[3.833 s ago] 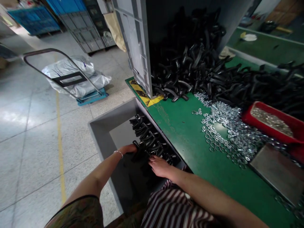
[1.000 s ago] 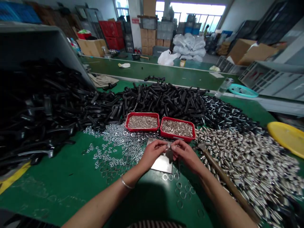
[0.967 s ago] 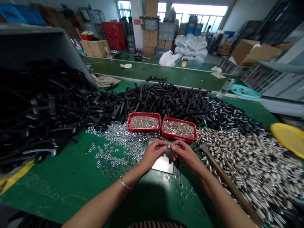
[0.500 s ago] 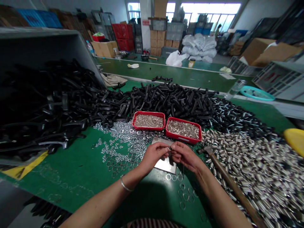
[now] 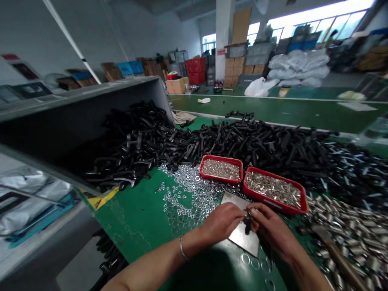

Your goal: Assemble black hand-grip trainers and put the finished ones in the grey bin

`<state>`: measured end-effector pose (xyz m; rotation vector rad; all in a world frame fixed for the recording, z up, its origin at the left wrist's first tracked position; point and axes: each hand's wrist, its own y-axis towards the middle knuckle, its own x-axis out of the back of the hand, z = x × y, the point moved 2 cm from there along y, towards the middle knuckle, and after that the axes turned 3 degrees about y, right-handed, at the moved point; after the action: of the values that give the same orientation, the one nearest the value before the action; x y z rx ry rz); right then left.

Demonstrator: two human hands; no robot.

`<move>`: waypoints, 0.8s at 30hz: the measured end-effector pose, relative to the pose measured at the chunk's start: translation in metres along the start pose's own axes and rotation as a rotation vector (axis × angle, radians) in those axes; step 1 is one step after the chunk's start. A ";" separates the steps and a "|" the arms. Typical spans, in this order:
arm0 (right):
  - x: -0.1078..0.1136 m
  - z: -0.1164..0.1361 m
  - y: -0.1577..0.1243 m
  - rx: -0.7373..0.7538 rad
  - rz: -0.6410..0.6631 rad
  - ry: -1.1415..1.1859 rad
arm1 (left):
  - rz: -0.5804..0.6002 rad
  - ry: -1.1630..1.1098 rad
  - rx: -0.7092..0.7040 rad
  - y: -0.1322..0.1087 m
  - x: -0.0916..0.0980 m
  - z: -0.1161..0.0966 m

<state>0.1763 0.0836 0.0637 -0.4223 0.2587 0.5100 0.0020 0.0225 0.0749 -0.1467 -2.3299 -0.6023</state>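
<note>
You hold a small dark part [image 5: 247, 227] up over the metal plate [image 5: 244, 239], pinched at its top between the fingertips of both hands. Your left hand [image 5: 223, 221] comes in from the left with its fingers closed on the part's upper end; your right hand [image 5: 270, 227] grips it from the other side, thumb and forefinger together, the other fingers curled under. The part's free end points down toward the plate, and its long axis seems to run close to upright, though your fingers cover too much of it to be sure. Its upper end shows only as a glint of metal, and its full outline is hidden.

Just below the plate's near corner lie loose rings [image 5: 255, 264]. Left of the plate spread small nuts [image 5: 188, 190]. Beyond it stand two red trays, the left one [image 5: 220, 179] and the right one [image 5: 275, 204], each filled with small metal pieces. To your right, a hammer [image 5: 336, 251] lies against a heap of metal sleeves [image 5: 368, 236], both cut off by the frame. Black handles [image 5: 257, 141] are piled behind the trays and run left into a tipped grey bin [image 5: 163, 96], whose inside is too dark to read.
</note>
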 end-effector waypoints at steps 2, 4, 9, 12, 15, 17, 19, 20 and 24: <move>-0.002 0.011 -0.003 0.118 -0.045 -0.231 | 0.017 0.062 0.004 -0.004 0.005 0.005; -0.005 0.024 -0.008 0.206 -0.071 -0.386 | -0.015 0.079 0.053 -0.006 0.024 0.020; -0.007 0.048 -0.022 0.314 -0.169 -0.507 | -0.534 0.444 0.512 -0.024 0.138 0.108; -0.004 0.050 -0.024 0.350 -0.231 -0.612 | -0.690 0.884 0.902 -0.063 0.208 0.153; 0.003 0.043 -0.020 0.374 -0.240 -0.744 | -0.500 1.086 1.081 -0.104 0.246 0.176; 0.007 0.034 -0.014 0.368 -0.211 -0.798 | -0.275 1.110 1.102 -0.121 0.256 0.183; 0.008 0.024 -0.008 0.340 -0.157 -0.806 | -0.136 1.124 1.076 -0.124 0.261 0.185; 0.007 0.020 -0.007 0.324 -0.131 -0.793 | -0.108 1.132 1.061 -0.122 0.264 0.184; -0.004 0.017 -0.012 0.248 -0.063 -0.654 | -0.073 1.092 1.046 -0.103 0.274 0.171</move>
<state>0.1813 0.0802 0.0841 -0.0083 -0.3195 0.5209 -0.3336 -0.0074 0.1113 0.6038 -1.3053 0.4825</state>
